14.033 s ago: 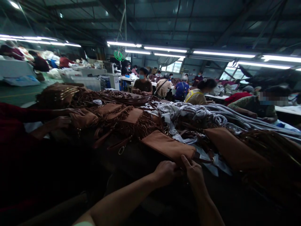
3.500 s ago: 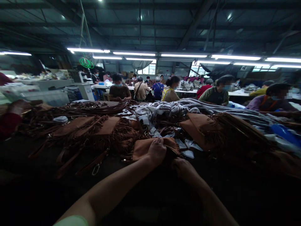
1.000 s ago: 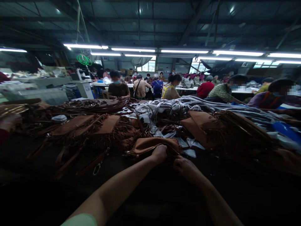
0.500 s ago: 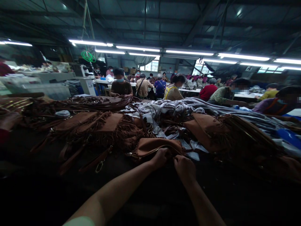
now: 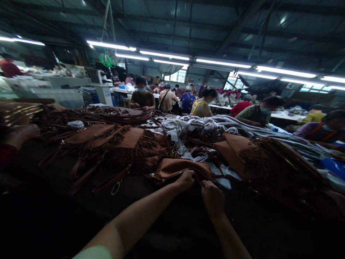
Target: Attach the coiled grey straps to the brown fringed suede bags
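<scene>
A brown bag (image 5: 183,168) with a gold zipper along its near edge lies in front of me. My left hand (image 5: 186,180) is closed on the bag's near edge, around the middle of the zipper side. Close beside it, my right hand (image 5: 212,194) pinches the same edge near the bag's right corner. The fingertips of both hands are partly hidden, and the light there is dim. Fringed brown bags (image 5: 129,138) lie to the left, with straps and a gold clasp (image 5: 115,187) hanging toward me. Another brown bag (image 5: 242,153) rests on the right.
Wrapped grey-white straps (image 5: 188,126) are heaped behind the bags, with clear plastic scraps (image 5: 223,182) beside my bag. Another person's hand (image 5: 23,133) is at the far left. A blue item (image 5: 334,167) lies at right. Several people sit at tables beyond.
The view has shifted, so the scene sits slightly further right. Both my hands stay on the bag's edge, nearly unmoved. The other person's hand at far left shows more fully.
</scene>
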### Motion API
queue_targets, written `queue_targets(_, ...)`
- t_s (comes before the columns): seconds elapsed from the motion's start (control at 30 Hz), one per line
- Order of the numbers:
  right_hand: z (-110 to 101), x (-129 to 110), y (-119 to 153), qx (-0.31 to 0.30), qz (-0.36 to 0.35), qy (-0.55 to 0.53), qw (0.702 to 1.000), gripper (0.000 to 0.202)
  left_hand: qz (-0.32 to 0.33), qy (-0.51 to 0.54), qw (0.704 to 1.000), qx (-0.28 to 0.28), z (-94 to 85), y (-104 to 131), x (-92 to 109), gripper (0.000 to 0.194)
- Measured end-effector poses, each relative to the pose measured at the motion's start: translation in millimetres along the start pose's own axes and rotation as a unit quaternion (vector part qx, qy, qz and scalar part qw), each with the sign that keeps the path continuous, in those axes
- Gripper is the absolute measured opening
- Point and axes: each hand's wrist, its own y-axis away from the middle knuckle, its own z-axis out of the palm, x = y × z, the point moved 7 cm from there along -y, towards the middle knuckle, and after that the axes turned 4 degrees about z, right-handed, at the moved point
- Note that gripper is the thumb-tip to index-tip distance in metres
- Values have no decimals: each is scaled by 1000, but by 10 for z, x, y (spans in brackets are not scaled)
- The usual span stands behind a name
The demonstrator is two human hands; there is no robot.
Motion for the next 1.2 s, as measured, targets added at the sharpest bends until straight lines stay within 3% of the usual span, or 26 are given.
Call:
queue_targets(0.1, 64, 130, -30, -59, 14, -169, 984, 31, 30, -21, 999, 34, -40, 32, 47, 26)
queue_targets(0.17, 196, 194, -32, -152, 12, -337, 929, 43, 53, -25, 997, 51, -51, 62, 66, 24)
queue_targets(0.23, 300, 215, -10, -230, 3, -476, 849, 46, 71, -27, 995, 58, -44, 80, 63, 21)
queue_targets(0.27, 320, 228, -6, -241, 1, -517, 822, 47, 78, -30, 995, 63, -42, 83, 56, 19)
queue_targets(0.3, 316, 241, -9, -233, -5, -534, 813, 47, 84, -33, 994, 67, -40, 83, 49, 19)
queue_targets(0.33, 292, 256, -19, -207, -11, -527, 824, 47, 86, -37, 993, 68, -36, 80, 38, 18)
queue_targets(0.47, 10, 255, -51, -14, -39, -370, 928, 30, 85, -39, 993, 68, -37, 86, 39, 20)
queue_targets(0.57, -165, 212, -60, 67, -41, -317, 945, 36, 98, -24, 992, 72, -57, 139, 117, 18)
queue_targets(0.67, -141, 170, -99, 35, -22, -298, 954, 42, 113, -15, 990, 78, -60, 210, 190, 17)
queue_targets(0.77, -91, 68, -107, 20, -41, -153, 987, 31, 123, -32, 988, 90, -42, 262, 208, 10)
queue_targets(0.87, -61, -26, -85, 34, -66, -27, 997, 24, 137, -61, 983, 107, -30, 300, 213, 10)
queue_targets(1.0, -38, -67, -55, 44, -90, -15, 995, 25, 133, -97, 980, 107, -62, 335, 280, 15)
queue_targets(1.1, -17, -37, -49, 45, -99, -42, 993, 28, 111, -127, 977, 129, -190, 320, 384, 22)
queue_targets(1.2, 28, 7, -54, 44, -104, -58, 992, 30, 72, -226, 964, 119, -275, 210, 451, 26)
